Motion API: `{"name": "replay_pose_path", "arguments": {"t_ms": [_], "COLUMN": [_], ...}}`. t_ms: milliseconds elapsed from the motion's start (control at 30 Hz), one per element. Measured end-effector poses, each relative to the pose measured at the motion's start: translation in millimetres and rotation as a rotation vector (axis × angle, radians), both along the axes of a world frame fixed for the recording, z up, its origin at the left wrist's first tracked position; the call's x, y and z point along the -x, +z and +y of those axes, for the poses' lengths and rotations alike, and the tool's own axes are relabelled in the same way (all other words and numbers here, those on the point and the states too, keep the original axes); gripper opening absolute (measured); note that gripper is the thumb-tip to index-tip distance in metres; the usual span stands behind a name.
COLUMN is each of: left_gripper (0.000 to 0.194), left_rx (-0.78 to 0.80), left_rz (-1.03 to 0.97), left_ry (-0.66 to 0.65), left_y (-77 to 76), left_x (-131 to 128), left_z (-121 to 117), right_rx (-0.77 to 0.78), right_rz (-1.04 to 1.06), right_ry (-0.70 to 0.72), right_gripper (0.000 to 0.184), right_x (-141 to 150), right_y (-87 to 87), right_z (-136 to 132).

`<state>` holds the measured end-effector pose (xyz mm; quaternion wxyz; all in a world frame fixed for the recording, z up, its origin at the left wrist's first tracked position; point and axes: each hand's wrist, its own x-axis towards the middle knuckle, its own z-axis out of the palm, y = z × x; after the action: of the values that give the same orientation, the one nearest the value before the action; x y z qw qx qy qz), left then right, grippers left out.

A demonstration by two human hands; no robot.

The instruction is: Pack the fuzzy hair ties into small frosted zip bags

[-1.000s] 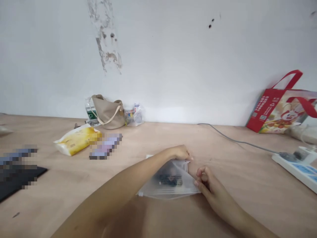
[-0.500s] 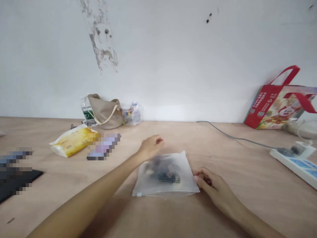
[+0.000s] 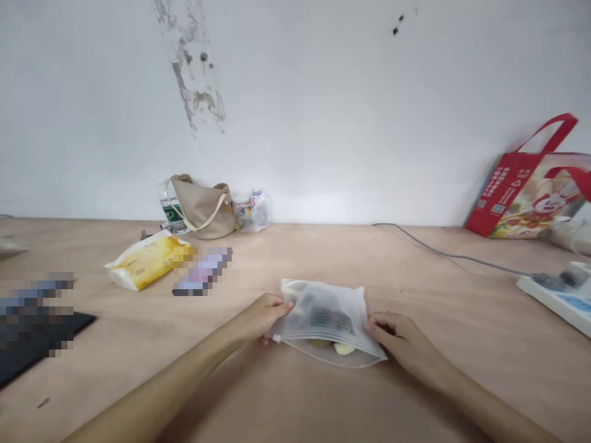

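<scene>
Left hand has come nearer, pinching the pouch

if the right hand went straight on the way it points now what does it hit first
Most likely the frosted zip bag; the right hand seems to touch its right edge, though exact depth is unclear.

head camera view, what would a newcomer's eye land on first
Probably the frosted zip bag at lower centre, its near mouth gaping, held between the left hand and the right hand. Next might come the bright red shopping bag by the wall at far right, then the yellow packet left of centre.
</scene>
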<state>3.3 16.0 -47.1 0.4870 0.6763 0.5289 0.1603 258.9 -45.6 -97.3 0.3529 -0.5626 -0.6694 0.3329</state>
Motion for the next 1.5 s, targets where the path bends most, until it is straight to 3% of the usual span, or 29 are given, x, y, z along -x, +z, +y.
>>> {"name": "replay_pose_path", "arguments": {"t_ms": [100,300,433,600,900,1133,1500], "left_gripper": [0.045,0.039,0.035,0.036,0.033,0.04,0.03], "left_rx": [-0.108,-0.472,-0.635,-0.552,-0.566,-0.573,-0.289], "left_rz": [-0.053,-0.191,-0.294,-0.303,-0.467,-0.562,-0.787], "left_ry": [0.047,0.137,0.093,0.122,0.288,0.4,0.568], "left_y": [-1.1,1.5,-11.8,-27.0,-10.2,-9.8,-29.9], "left_x": [-16,-35,-33,-29,-40,-48,-52], "left_z": [4,1,-7,-11,-1,15,37], "right_rx": [-0.021,-0.194,-0.25,-0.292,-0.343,-0.315,-0.232], "right_rz": [0.031,0.068,0.076,0.102,0.212,0.305,0.35], "right_ry": [-0.009,-0.114,-0.123,-0.109,-0.194,-0.217,-0.176], "right_gripper": [0.035,0.033,0.025,0.021,0.027,0.03,0.042], "right_x": [-2,-15,-19,-14,-9,-6,0], "right_y": [1.3,11.2,10.7,8.0,17.6,17.6,16.5], "right_z": [0,-3,-8,-11,7,18,20]}}
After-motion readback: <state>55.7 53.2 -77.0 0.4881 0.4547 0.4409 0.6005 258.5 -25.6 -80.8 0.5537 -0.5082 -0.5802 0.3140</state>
